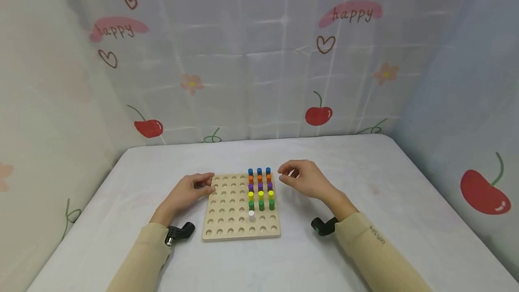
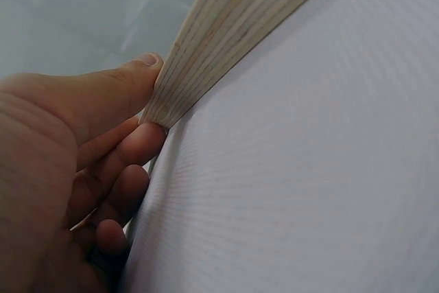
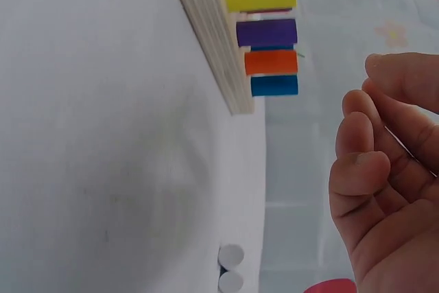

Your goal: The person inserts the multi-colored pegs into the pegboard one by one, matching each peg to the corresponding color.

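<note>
A wooden pegboard [image 1: 225,233] with rows of round holes lies flat on the table. My left hand [image 1: 187,191] grips its back left corner, thumb and index finger against the edge in the left wrist view. Blue pegs [image 1: 259,171], orange pegs [image 1: 260,179], purple pegs [image 1: 260,187], yellow pegs [image 1: 261,195] and green pegs [image 1: 261,205] stand in rows of three at the board's right side. One white peg [image 1: 251,216] stands in front of the left green one. My right hand [image 1: 305,178] is beside the back right corner, fingers loosely bent, with nothing visible between them.
Two white round pieces [image 3: 230,256] show low in the right wrist view, on the table away from the board. A white cloth covers the table [image 1: 308,260]. Printed curtains [image 1: 259,66] stand behind and at both sides.
</note>
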The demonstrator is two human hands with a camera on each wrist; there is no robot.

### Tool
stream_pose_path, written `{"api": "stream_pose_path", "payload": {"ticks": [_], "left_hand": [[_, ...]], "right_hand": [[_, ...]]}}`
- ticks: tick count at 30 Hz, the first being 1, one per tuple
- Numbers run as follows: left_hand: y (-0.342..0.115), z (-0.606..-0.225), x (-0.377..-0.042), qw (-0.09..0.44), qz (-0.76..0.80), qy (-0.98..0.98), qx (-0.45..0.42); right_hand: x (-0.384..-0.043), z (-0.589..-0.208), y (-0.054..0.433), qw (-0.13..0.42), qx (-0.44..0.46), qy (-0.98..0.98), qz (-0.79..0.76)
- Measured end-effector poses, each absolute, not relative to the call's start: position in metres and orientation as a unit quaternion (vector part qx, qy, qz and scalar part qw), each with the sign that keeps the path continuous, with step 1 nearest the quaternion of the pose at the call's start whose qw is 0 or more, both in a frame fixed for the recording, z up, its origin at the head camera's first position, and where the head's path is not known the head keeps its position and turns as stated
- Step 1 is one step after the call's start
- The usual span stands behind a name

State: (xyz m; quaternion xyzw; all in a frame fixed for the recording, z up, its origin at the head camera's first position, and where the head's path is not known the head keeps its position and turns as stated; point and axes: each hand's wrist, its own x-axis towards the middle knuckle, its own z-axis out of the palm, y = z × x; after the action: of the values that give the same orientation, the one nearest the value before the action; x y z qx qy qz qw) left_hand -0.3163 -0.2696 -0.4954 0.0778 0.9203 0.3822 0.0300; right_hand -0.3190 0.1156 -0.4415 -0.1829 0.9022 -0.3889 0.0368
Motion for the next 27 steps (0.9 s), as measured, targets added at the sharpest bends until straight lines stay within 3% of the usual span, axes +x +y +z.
{"api": "stream_pose_path", "payload": {"ticks": [13, 27], "left_hand": [[-0.270, -0.494, -0.314, 0.025, 0.392, 0.915, 0.088], [-0.270, -0.495, -0.315, 0.026, 0.399, 0.912, 0.093]], "right_hand": [[-0.340, -0.455, 0.136, 0.019, -0.116, 0.923, -0.366], [-0.361, -0.470, 0.161, -0.042, -0.049, 0.928, -0.367]]}}
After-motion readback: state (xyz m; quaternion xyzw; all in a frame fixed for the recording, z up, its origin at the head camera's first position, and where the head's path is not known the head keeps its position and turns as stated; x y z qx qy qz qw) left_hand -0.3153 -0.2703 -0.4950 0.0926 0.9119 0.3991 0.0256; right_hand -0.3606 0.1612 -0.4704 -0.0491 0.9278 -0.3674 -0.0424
